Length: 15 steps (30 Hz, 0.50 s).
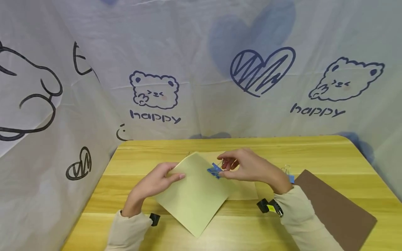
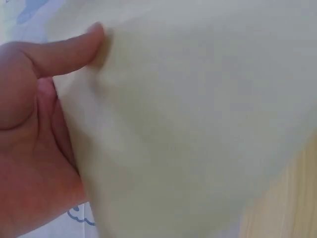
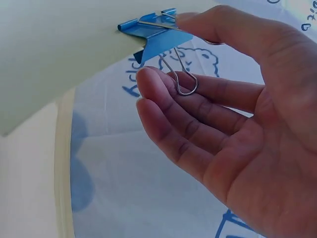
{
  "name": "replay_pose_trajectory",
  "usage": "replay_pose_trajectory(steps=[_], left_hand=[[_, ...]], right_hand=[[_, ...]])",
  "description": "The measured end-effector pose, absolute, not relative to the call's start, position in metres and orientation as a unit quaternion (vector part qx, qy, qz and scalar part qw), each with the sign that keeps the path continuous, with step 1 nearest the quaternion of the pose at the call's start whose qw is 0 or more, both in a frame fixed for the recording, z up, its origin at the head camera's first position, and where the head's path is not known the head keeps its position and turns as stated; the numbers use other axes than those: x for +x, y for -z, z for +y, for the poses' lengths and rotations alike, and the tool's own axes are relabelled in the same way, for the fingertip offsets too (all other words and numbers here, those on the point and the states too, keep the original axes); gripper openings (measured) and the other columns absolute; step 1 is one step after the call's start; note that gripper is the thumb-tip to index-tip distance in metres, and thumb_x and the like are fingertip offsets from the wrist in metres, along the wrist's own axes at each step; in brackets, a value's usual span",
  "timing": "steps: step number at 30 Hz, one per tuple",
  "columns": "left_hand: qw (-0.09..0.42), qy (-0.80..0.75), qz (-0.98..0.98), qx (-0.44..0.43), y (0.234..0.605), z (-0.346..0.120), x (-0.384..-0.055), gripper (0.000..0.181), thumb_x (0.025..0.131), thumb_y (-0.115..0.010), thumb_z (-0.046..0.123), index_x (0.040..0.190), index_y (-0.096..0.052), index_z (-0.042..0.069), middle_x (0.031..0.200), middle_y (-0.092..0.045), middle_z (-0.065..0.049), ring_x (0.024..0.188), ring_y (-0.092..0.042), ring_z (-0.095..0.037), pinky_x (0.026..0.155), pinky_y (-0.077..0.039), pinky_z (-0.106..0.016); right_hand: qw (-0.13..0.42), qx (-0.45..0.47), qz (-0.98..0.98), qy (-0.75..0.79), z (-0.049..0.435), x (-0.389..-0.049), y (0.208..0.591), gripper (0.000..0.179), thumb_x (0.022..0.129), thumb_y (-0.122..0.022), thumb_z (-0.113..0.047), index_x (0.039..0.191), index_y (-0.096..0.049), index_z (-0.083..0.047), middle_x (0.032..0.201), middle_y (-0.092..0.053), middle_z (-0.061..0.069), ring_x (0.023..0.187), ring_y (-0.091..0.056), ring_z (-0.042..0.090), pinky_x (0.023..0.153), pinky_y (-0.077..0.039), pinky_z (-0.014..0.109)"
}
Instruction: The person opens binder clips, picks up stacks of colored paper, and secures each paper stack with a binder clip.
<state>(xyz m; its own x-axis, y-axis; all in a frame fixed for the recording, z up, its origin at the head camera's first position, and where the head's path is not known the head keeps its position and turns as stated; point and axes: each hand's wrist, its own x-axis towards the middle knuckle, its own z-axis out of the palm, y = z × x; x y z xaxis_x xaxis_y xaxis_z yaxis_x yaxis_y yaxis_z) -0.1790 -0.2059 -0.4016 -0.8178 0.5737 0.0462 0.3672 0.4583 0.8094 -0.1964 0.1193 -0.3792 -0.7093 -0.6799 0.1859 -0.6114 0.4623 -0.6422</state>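
Note:
A pale yellow sheet of paper is held up at a slant over the table, one corner pointing toward me. My left hand grips its left edge, thumb on the near face and the other fingers behind. In the left wrist view the paper hides most of those fingers. At the sheet's right edge sits a blue binder clip with wire handles. My right hand pinches the clip's handles, thumb on one and fingers by the other. The clip's jaws straddle the paper edge in the right wrist view.
A tan sheet lies on the wood-grain table, partly behind the yellow paper. To the right lies a brown sheet, with another blue binder clip near its upper corner. A printed white curtain stands behind the table.

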Motion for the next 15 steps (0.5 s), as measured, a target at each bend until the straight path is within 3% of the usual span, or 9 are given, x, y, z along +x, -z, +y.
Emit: replay_pose_trajectory(steps=[9, 15], left_hand=[[0.088, -0.462, 0.848, 0.243, 0.399, -0.207, -0.180, 0.015, 0.104, -0.061, 0.013, 0.108, -0.071, 0.002, 0.093, -0.073, -0.009, 0.071, -0.071, -0.020, 0.062, -0.060, -0.036], [0.078, -0.482, 0.849, 0.203, 0.398, -0.226, -0.183, 0.018, 0.104, -0.061, 0.015, 0.108, -0.070, -0.001, 0.089, -0.071, -0.011, 0.069, -0.070, -0.024, 0.059, -0.060, -0.040]], right_hand=[[0.044, -0.379, 0.847, 0.371, 0.103, -0.202, 0.377, 0.051, 0.094, -0.076, -0.020, 0.136, -0.061, 0.005, 0.102, -0.071, 0.002, 0.090, -0.067, 0.011, 0.081, -0.060, 0.032], [0.026, -0.354, 0.843, 0.404, 0.098, -0.204, 0.380, 0.067, 0.095, -0.076, -0.027, 0.148, -0.050, 0.002, 0.124, -0.069, 0.010, 0.109, -0.067, 0.023, 0.093, -0.056, 0.040]])
